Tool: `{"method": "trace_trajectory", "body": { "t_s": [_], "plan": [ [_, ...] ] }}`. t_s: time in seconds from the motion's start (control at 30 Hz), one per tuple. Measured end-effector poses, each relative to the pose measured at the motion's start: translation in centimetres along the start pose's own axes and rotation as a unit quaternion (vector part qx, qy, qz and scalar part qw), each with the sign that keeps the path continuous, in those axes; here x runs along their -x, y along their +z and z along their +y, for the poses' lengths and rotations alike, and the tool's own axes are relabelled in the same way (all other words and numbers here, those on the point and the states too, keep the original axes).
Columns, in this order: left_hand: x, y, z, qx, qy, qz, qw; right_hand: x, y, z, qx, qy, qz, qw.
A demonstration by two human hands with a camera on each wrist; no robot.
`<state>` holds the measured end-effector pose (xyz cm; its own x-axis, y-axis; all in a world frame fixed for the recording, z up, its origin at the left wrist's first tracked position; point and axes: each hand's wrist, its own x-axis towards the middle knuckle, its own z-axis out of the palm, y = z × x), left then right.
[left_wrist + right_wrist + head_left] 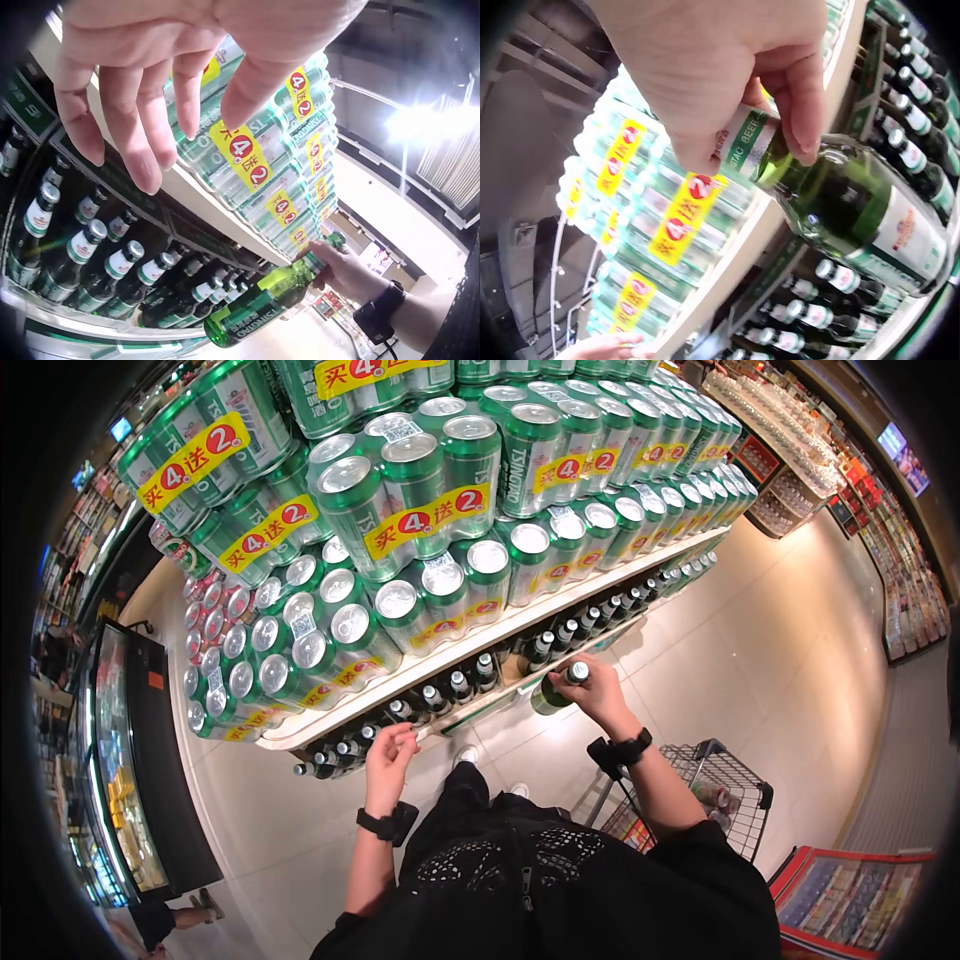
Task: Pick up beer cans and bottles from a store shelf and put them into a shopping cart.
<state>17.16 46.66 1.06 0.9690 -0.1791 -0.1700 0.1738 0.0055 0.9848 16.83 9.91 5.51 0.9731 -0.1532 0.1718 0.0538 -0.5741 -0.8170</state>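
Head view: right of the frame's center, the right hand [600, 698] grips a green glass bottle with a pale cap [548, 698] by its neck, holding it tilted just in front of the lower shelf. In the right wrist view, the thumb and fingers close around the white-and-green neck label, and the bottle's body slants toward the right edge of the frame. The left wrist view shows the same bottle at lower center, its base toward the lower left. The left hand [392, 752], at lower center-left of the head view, grasps nothing; its fingers hang apart and loosely bent near a row of dark glass bottles with white-and-green labels [460, 685]. That row runs diagonally beneath a long cream-colored shelf edge [540, 607]. Above it, from the upper left to the upper right of the frame, stand stacked packs of green-and-silver cans [412, 478] with yellow strips bearing red circles [430, 520]. A black band with a small device [390, 823] wraps the left wrist, and a similar one is on the right. At lower right is a metal wire shopping cart [755, 800] with several items inside, on a shiny pale tiled floor [740, 650].
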Motion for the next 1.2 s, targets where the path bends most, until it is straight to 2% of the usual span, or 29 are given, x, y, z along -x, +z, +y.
{"method": "trace_trajectory", "body": {
  "t_s": [0.2,0.33,0.5,0.67,0.87,0.97,1.07,1.2],
  "plan": [
    [1.0,-0.7,-1.7,-0.026,-0.002,0.028,0.999,-2.8,6.0,7.4,0.059,0.041,-0.026,0.997],
    [1.0,-0.5,-2.4,-0.097,-0.042,0.019,0.994,-4.1,8.5,10.0,0.038,-0.009,-0.063,0.997],
    [0.8,-0.6,-2.4,-0.133,-0.058,0.010,0.989,-5.9,10.9,13.1,0.054,0.016,-0.084,0.995],
    [0.8,0.2,-1.8,-0.186,-0.043,-0.012,0.981,-7.4,12.2,14.6,0.068,0.057,-0.111,0.990],
    [0.5,0.0,-1.8,-0.209,-0.036,-0.018,0.977,-9.0,14.3,18.1,0.093,0.043,-0.138,0.985],
    [0.5,-0.1,-1.8,-0.213,-0.038,-0.013,0.976,-9.2,14.1,17.2,0.057,0.089,-0.168,0.980],
    [0.5,-0.3,-2.3,-0.207,-0.035,-0.009,0.978,-9.2,14.8,18.2,0.034,0.080,-0.148,0.985],
    [0.5,0.0,-1.8,-0.213,-0.047,-0.010,0.976,-9.2,15.2,18.8,0.012,0.118,-0.142,0.983]
  ]
}}
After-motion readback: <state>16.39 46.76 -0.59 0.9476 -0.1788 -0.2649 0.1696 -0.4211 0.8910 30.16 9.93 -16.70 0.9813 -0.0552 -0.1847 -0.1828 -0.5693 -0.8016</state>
